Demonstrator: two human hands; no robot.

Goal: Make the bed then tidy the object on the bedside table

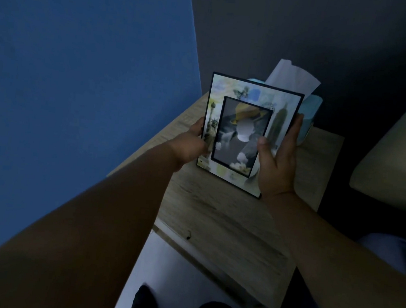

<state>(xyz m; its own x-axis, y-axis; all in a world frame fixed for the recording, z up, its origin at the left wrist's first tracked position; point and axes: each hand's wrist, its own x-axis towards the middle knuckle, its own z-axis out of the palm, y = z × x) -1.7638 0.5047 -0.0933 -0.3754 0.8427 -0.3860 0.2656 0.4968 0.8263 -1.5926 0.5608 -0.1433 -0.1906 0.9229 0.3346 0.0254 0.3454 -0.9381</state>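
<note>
wooden table point(227, 229), one photo frame point(242, 137), two hands point(190, 145) point(278, 165) gripping it

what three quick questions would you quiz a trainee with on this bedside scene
1. True or false: the left hand and the right hand both grip the picture frame, one at each side edge.
2. What stands behind the frame? A lamp, B tissue box, C mug.
3. What colour is the wall to the left of the bedside table?

Key: 1 true. 2 B. 3 blue.
</note>
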